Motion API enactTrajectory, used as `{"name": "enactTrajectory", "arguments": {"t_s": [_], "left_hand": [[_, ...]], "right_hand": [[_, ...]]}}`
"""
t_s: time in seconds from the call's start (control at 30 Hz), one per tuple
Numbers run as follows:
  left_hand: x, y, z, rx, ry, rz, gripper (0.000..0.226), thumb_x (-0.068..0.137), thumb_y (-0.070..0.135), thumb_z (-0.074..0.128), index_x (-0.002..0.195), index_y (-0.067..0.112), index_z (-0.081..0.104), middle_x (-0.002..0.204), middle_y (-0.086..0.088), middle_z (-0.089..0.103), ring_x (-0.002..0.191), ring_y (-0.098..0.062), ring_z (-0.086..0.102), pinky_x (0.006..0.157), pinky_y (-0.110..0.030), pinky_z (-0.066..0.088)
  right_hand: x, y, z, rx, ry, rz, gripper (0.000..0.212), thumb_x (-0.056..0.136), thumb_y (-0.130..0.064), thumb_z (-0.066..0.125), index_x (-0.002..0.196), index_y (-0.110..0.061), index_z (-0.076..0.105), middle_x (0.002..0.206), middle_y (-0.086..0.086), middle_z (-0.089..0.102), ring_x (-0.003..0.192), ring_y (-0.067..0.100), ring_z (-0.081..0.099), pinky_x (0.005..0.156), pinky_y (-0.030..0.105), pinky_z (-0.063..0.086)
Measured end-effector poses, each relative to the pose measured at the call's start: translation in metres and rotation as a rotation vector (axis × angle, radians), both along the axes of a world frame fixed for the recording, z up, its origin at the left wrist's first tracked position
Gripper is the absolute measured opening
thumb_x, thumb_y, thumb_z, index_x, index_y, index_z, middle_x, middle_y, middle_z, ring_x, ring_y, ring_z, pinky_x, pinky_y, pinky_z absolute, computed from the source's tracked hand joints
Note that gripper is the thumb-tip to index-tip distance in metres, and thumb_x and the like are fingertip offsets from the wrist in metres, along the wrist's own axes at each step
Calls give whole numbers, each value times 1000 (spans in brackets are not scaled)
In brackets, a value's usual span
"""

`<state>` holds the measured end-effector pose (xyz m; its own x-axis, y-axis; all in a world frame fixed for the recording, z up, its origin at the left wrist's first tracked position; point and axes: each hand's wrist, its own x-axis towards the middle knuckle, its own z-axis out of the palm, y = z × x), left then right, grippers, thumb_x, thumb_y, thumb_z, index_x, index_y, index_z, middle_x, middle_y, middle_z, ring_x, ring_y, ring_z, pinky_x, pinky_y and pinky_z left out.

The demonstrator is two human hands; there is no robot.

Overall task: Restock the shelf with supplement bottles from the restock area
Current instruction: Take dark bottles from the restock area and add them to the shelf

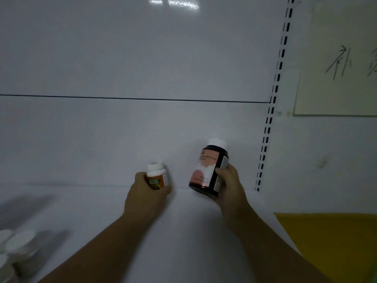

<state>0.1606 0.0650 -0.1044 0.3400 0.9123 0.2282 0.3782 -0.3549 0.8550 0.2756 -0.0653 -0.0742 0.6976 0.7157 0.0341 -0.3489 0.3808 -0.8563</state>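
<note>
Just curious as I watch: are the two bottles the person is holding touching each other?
Apart. The head view shows a clear strip of white shelf wall between the small orange-labelled bottle in the left hand and the dark bottle in the right hand.

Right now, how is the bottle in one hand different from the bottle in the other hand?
The small white bottle in the left hand is much shorter than the dark bottle in the right hand. The small white bottle has an orange and green label; the dark bottle has a pink and white one. The dark bottle tilts more to the right. Both have white caps and are held near the back of the white shelf.
</note>
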Motion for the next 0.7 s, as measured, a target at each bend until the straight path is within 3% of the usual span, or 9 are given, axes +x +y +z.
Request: {"name": "enactTrajectory", "arguments": {"t_s": [0.07,0.1,0.2,0.3,0.4,0.47,0.57,0.7], "left_hand": [[2,-7,3,28,-11,-53,49,72,32,77,104,25,40,94,2,59,85,-20,61,80,-38,52],[3,-10,3,38,1,-81,49,72,33,76,105,25,40,94,3,60,83,-18,62,78,-36,53],[3,-16,3,59,81,-192,45,75,37,73,107,28,42,89,11,60,78,-6,60,67,-24,47],[3,-19,8,23,149,-230,39,78,39,68,107,28,44,90,13,57,84,-10,58,74,-25,43],[-1,-17,19,-93,163,-300,51,64,40,71,106,16,56,97,2,67,88,-17,65,82,-37,54],[-10,-14,27,-124,65,-313,52,60,30,74,104,10,58,94,-9,69,85,-23,68,80,-46,58],[-39,-25,52,-107,-114,-272,42,67,8,71,104,11,51,94,-11,62,82,-22,63,71,-34,57],[-101,-36,108,-99,-182,-376,38,80,13,69,108,20,46,92,-2,59,75,-11,60,61,-23,52]], "right_hand": [[-9,1,6,66,287,209,32,93,-21,44,122,-7,50,95,15,60,82,30,59,68,46,51],[-12,1,6,69,338,288,37,90,-30,48,118,-6,54,92,17,61,80,30,58,69,46,50],[-18,0,3,159,260,476,68,56,-48,78,106,-4,66,88,18,70,73,29,68,63,43,57],[-16,-1,-3,189,201,574,82,17,-39,95,89,-3,76,90,20,74,74,30,73,61,45,60],[-14,-3,-5,142,131,530,100,19,-36,96,110,-6,65,98,21,73,82,33,72,65,48,59],[-16,-5,-4,122,63,500,109,23,-34,96,122,-13,55,104,21,71,85,37,71,68,51,58],[-30,-11,7,113,-34,505,111,22,-28,96,124,-27,52,108,22,69,85,47,68,65,53,57],[-71,-9,36,131,-182,561,110,16,-29,95,119,-21,57,99,20,72,83,43,69,68,53,58]]}}
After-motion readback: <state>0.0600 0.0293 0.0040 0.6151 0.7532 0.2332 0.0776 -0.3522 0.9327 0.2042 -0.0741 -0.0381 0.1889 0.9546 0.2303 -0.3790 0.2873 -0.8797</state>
